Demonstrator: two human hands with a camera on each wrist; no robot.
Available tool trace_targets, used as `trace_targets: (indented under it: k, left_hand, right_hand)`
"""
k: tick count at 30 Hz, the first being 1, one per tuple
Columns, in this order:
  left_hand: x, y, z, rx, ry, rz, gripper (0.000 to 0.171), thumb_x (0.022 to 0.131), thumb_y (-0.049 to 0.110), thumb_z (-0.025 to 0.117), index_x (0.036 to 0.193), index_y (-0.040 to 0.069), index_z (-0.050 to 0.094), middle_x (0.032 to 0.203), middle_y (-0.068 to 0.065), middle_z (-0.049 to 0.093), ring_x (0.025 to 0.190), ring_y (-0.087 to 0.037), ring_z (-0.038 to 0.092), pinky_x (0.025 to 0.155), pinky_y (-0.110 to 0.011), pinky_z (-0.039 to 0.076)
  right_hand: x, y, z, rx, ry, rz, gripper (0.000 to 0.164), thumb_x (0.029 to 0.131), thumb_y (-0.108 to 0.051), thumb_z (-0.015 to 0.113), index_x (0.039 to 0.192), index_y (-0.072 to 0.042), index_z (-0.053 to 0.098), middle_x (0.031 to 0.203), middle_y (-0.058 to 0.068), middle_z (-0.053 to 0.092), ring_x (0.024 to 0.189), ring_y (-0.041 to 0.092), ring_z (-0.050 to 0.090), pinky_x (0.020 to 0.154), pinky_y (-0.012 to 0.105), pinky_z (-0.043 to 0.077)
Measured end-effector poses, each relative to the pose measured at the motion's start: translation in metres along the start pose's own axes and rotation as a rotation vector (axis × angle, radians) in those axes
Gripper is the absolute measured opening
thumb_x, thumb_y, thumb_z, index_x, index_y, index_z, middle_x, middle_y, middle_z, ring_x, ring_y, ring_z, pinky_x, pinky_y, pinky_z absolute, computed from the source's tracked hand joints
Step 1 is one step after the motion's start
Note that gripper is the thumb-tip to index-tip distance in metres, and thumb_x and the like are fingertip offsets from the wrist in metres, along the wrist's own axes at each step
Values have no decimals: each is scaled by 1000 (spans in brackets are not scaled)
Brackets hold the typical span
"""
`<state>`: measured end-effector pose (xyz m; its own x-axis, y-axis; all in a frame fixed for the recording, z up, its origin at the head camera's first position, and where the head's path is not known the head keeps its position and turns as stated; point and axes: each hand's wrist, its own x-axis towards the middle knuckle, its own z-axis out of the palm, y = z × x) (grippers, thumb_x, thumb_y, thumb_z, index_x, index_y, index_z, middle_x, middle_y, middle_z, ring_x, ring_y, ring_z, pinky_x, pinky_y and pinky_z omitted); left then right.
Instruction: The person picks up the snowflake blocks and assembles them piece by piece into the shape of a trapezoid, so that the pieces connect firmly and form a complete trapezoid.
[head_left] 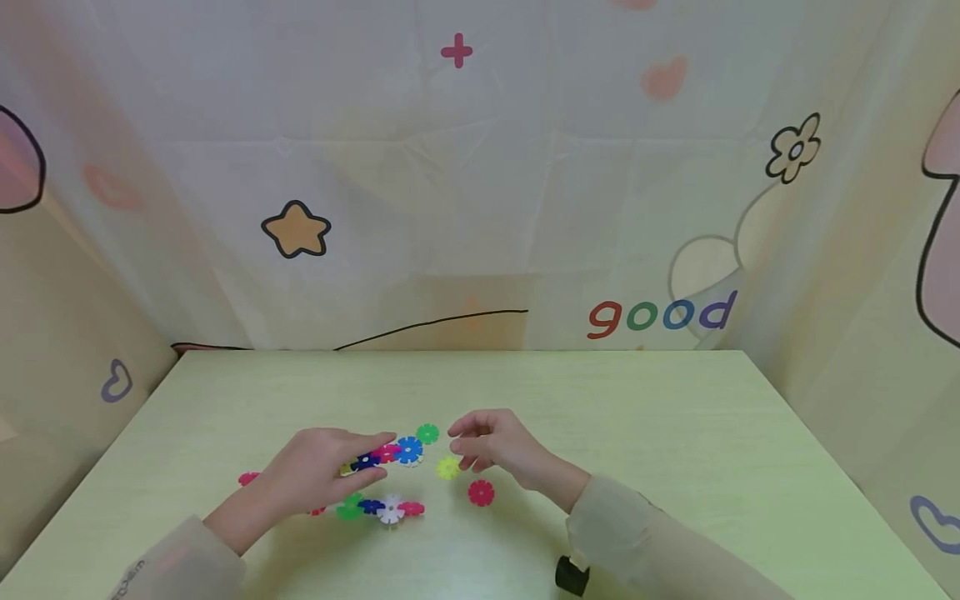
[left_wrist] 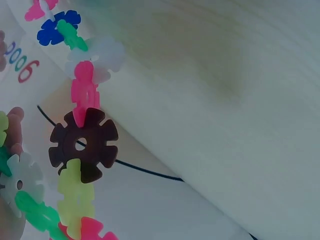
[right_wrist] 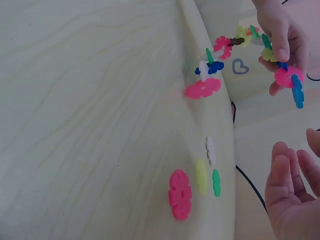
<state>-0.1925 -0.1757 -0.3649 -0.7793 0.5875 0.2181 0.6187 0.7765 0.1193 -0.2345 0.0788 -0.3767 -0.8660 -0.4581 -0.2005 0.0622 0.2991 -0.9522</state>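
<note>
A chain of slotted plastic flower discs in several colours (left_wrist: 102, 137) hangs from my left hand (head_left: 318, 467), whose thumb and fingers pinch it near one end. A pink disc and a blue disc (head_left: 408, 450) stick out past the fingertips at that end. The other part of the chain curves back toward me and ends in a white disc (head_left: 391, 510) and a pink one. To the right, my right hand (head_left: 510, 450) hovers with loosely bent fingers and nothing between them. Below its fingertips lies a loose yellow disc (right_wrist: 201, 176).
Other loose discs lie on the table (head_left: 675, 467): a pink one (head_left: 481, 492), a green one (head_left: 427, 433) and a white one (right_wrist: 210, 150). A small black object (head_left: 572, 576) is by the right sleeve. Printed cloth (head_left: 480, 208) closes off the back and sides.
</note>
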Motion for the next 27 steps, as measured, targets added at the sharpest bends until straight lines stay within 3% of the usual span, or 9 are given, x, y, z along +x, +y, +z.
trace_targets:
  k: [6, 10, 17, 20, 23, 27]
  left_hand:
    - [-12, -15, -7, 6, 11, -45, 42, 82, 48, 54, 116, 23, 59, 60, 17, 57, 62, -1, 57, 53, -14, 38]
    - [-16, -21, -10, -2, 12, -61, 42, 82, 47, 55, 116, 22, 60, 52, 19, 47, 59, 0, 55, 53, -14, 38]
    - [-18, -22, -13, 7, 4, -70, 43, 82, 49, 54, 116, 23, 59, 57, 19, 54, 64, -3, 60, 56, -16, 42]
    - [-18, -23, -13, 7, 3, -69, 44, 82, 50, 53, 116, 23, 59, 59, 18, 56, 66, -4, 61, 56, -16, 42]
    - [-19, -24, -11, 6, 10, -63, 44, 82, 50, 53, 116, 22, 60, 59, 18, 56, 65, -4, 61, 56, -15, 42]
    - [-19, -25, -10, 3, 29, -48, 43, 82, 48, 54, 115, 21, 60, 58, 17, 57, 64, -4, 61, 55, -15, 42]
  right_hand:
    - [21, 6, 11, -85, -31, -4, 28, 80, -17, 64, 102, 0, 60, 81, 5, 60, 66, 22, 61, 63, 33, 52]
    - [36, 11, 21, -132, -60, -1, 25, 78, -15, 66, 100, -2, 62, 73, 3, 55, 57, 21, 54, 54, 27, 48]
    - [58, 18, 35, -288, -54, 31, 26, 77, -15, 67, 102, -10, 64, 75, 3, 55, 48, 16, 44, 48, 22, 40]
    - [64, 19, 38, -363, -38, 43, 29, 76, -18, 69, 104, -13, 64, 87, 2, 57, 58, 15, 48, 54, 23, 43]
    - [69, 20, 41, -424, -25, 53, 29, 75, -19, 70, 104, -16, 65, 100, 0, 58, 80, 15, 51, 68, 28, 47]
    - [71, 22, 43, -473, -24, 64, 26, 74, -19, 71, 100, -18, 67, 109, 0, 57, 99, 17, 48, 82, 36, 45]
